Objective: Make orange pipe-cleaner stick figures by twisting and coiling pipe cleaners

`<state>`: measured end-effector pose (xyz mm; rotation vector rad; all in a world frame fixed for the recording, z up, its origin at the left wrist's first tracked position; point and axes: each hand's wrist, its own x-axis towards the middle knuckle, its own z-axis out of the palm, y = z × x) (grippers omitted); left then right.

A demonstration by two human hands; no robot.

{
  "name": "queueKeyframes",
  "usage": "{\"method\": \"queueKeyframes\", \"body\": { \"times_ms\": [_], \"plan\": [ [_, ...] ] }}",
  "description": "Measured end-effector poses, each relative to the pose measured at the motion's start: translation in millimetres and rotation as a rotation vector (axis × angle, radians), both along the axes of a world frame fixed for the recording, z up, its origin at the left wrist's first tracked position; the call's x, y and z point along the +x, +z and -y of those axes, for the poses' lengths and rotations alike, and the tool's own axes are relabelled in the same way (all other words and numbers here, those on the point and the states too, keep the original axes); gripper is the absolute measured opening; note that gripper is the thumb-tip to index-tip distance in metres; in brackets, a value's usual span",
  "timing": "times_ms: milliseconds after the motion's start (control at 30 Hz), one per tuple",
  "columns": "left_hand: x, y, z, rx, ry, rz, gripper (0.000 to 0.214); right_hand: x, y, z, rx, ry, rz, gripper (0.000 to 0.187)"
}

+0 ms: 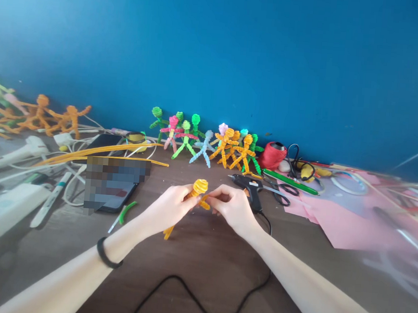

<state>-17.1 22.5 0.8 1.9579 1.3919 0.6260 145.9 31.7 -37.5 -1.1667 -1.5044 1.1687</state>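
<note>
Between my two hands is a yellow-orange pipe cleaner figure (200, 188) with a coiled round head. My left hand (176, 204) is closed around its body below the head, and two orange stems stick out under the palm. The fingers of my right hand (229, 204) pinch an orange pipe cleaner arm (205, 203) on the figure's right side. My fingers hide most of the body. Just beyond my right hand lies a black glue gun (252, 186), its cable running down the table.
Finished pipe cleaner figures (185, 140) lean along the blue wall (217, 56). At left are a phone (115, 192), loose orange pipe cleaners (101, 152) and a white power strip (5, 213). Pink paper (344, 225), red yarn (271, 155) and a green pen (290, 181) lie at right.
</note>
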Motion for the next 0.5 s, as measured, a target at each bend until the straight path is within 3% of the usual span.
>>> {"method": "queueKeyframes", "body": {
  "times_ms": [267,500],
  "plan": [
    [4.5,1.3,1.5,0.136,0.028,-0.163,0.021,-4.3,12.3,14.3,0.337,-0.094,0.228,0.01],
    [8.4,-5.5,4.7,0.135,0.13,-0.135,0.015,-12.9,14.8,27.2,0.387,-0.076,0.227,0.012]
  ]
}}
